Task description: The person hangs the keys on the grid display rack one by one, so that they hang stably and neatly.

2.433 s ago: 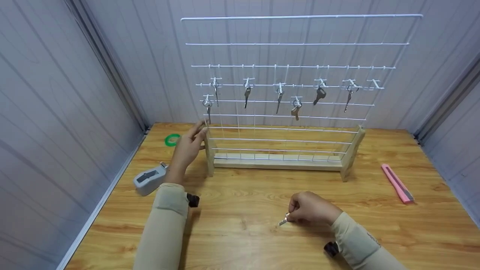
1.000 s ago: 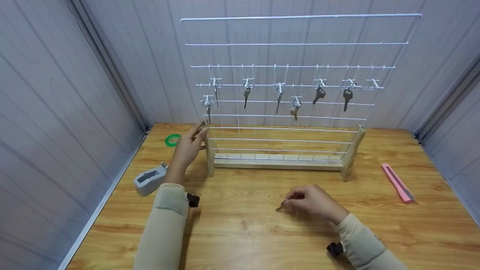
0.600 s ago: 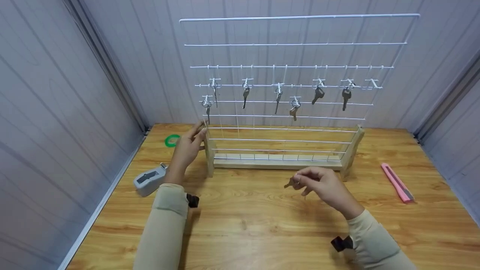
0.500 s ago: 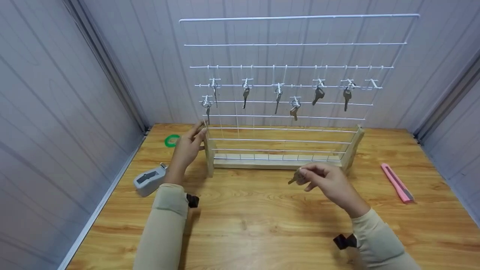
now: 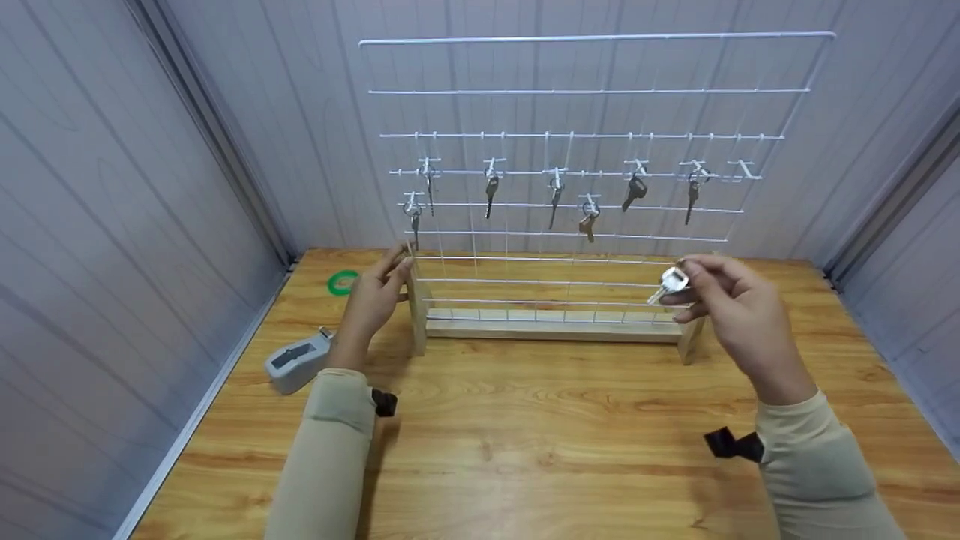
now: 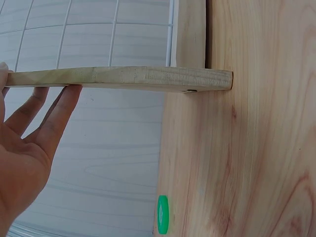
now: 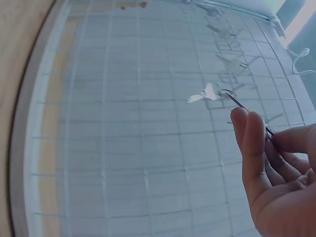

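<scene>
Near the lower right of the wire rack (image 5: 600, 37), my right hand (image 5: 750, 322) pinches a silver key (image 5: 673, 280) between thumb and fingers, its blade pointing down and left. In the right wrist view part of the key's ring (image 7: 269, 130) shows at the fingertips. My left hand (image 5: 373, 296) holds the left wooden upright (image 6: 123, 76) of the rack, thumb on the front side and fingers behind it. Several keys hang by rings from white hooks on the grid, among them a dark key (image 5: 636, 189) and a brassy one (image 5: 589, 225). A white hook (image 5: 742, 169) sits at the right end.
A grey tape dispenser (image 5: 298, 364) stands beside the left forearm, with a green tape roll (image 5: 343, 283) behind it. The rack's wooden base (image 5: 555, 328) rests on the wood-grain table (image 5: 525, 450). Pale panel walls (image 5: 97, 225) enclose the back and both sides.
My right hand has lifted the key from low over the table up and to the right, toward the rack; its arm now covers the pink box cutter. The left hand stays put.
</scene>
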The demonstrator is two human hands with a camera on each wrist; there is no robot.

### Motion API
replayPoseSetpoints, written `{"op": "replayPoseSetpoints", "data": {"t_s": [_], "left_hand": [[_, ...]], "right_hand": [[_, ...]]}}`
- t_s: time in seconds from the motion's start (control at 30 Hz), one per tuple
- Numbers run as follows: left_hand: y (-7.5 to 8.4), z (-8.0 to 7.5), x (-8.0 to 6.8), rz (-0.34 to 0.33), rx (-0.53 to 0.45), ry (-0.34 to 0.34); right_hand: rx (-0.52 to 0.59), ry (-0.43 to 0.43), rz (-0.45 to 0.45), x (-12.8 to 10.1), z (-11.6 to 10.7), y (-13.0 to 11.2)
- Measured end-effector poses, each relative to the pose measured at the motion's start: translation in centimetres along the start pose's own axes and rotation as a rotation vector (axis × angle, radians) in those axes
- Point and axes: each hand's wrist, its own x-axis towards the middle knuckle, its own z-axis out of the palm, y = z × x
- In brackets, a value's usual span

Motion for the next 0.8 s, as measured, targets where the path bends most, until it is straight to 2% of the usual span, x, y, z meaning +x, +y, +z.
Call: {"op": "replayPoseSetpoints", "data": {"t_s": [0.2, 0.43, 0.5, 0.67, 0.8], "left_hand": [[0.0, -0.1, 0.0, -0.027, -0.001, -0.006], [0.1, 0.0, -0.1, -0.032, -0.005, -0.005], [0.1, 0.0, -0.1, -0.034, -0.005, -0.002], [0.2, 0.0, -0.1, -0.040, -0.009, -0.001], [0.1, 0.0, 0.0, -0.048, -0.017, -0.008]], "right_hand": [[0.057, 0.111, -0.080, 0.9, -0.8, -1.0], [0.121, 0.302, -0.163, 2.5, -1.4, -2.2], [0.171, 0.345, -0.179, 3.0, -1.7, -2.4], [0.277, 0.414, -0.207, 4.1, -2.5, -2.8], [0.332, 0.439, -0.192, 5.1, -2.9, -2.8]]}}
